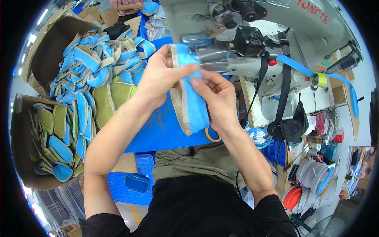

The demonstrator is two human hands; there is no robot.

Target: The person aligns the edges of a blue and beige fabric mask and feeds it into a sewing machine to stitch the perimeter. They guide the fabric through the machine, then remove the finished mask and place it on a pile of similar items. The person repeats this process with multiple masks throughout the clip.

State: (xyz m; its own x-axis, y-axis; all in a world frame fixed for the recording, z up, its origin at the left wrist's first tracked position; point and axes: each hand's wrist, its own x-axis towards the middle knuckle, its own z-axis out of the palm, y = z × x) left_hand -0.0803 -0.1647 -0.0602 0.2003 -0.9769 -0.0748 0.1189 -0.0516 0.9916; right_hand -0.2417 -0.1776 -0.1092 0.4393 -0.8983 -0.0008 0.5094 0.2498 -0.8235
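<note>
A blue fabric strip with beige edging [195, 106] hangs in front of me, close to the arm of a grey sewing machine [237, 63]. My left hand [166, 75] grips its upper left part, thumb lying across the blue face. With thumb and fingers closed, my right hand [217, 96] pinches the strip's right side a little lower. The strip's upper end reaches the machine's clear guard [211, 55]; whether it sits under the needle is hidden. Below the right hand, an orange ring-shaped handle [213, 136] shows at the edge of the blue table [158, 126].
On the left, one carton [47, 51] overflows with blue and beige strips, another [19, 146] with green and blue padded pieces. Blue tape [296, 66] runs through a yellow-green roll at right. Thread cones and white discs [312, 175] crowd the lower right. Another person's hand [138, 6] shows far off.
</note>
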